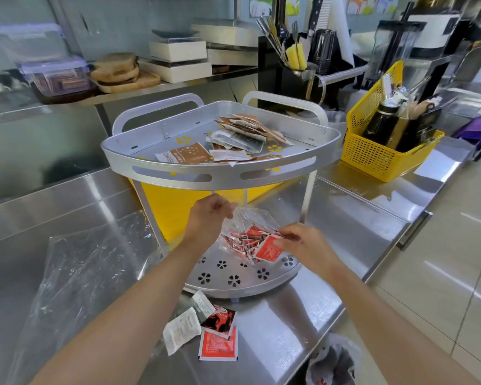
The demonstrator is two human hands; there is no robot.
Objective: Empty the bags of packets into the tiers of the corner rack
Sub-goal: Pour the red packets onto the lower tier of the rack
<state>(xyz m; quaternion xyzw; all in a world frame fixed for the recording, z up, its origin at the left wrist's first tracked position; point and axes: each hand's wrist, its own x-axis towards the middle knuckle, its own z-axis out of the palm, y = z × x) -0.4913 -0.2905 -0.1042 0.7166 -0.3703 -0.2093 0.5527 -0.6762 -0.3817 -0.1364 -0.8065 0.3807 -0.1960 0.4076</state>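
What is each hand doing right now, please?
Left hand: closed, pinching the top of the clear bag.
Right hand: closed, gripping a red packet at the bag's lower edge.

Back of the lower tier (233, 276) behind bag (245, 232) and hands; packet print too small.

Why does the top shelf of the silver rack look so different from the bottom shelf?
The top tier holds a loose pile of brown and white packets; the bottom tier shows mostly bare metal. On the bottom tier, the red packets sit inside a clear bag held by the left hand and right hand. The top tier's flower holes look yellow; the bottom's look dark. Both are curved silver trays.
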